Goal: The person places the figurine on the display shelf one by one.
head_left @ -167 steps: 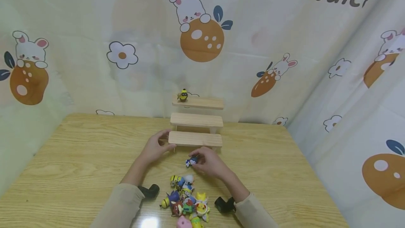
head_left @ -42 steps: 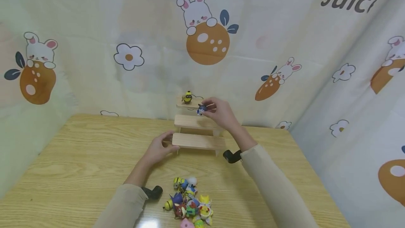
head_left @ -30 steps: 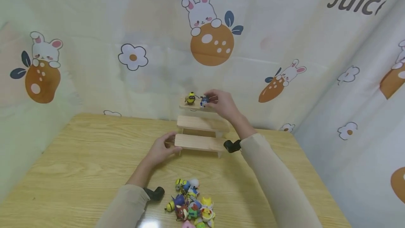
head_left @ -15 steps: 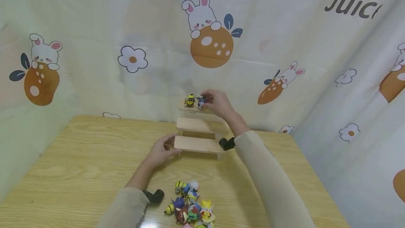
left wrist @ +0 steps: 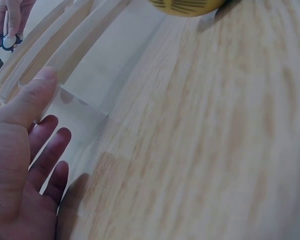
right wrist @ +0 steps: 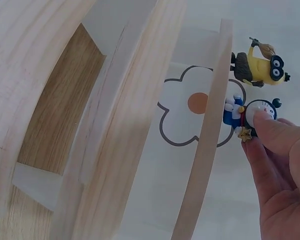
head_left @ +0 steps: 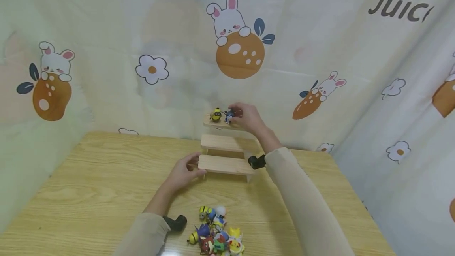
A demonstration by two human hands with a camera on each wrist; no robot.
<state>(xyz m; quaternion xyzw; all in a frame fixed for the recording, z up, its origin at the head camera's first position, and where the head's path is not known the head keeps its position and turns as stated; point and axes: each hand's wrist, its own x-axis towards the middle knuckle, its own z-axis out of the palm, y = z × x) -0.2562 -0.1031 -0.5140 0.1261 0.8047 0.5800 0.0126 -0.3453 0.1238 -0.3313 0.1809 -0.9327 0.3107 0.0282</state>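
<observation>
My right hand (head_left: 251,120) pinches the head of a small blue-and-white cat figurine (right wrist: 235,111) between thumb and fingers. The figurine stands upright with its feet at the top shelf (right wrist: 207,132) of a three-tier wooden display stand (head_left: 225,164). Beside it on that shelf is a yellow minion figurine (right wrist: 258,68) with dark goggles, apart from my fingers. My left hand (head_left: 182,174) holds the left end of the lowest tier. In the left wrist view its thumb (left wrist: 37,95) touches the wood and the other fingers curl by the clear side support (left wrist: 80,110).
A pile of several small toy figures (head_left: 217,230) lies on the wooden table (head_left: 106,192) in front of the stand. A printed curtain (head_left: 177,90) hangs close behind the top shelf. Black wrist cameras (head_left: 256,162) protrude near both sleeves.
My right hand has lifted the cat figurine from the table in front of the stand to the top shelf, beside the minion. The left hand has stayed at the stand's left end.
</observation>
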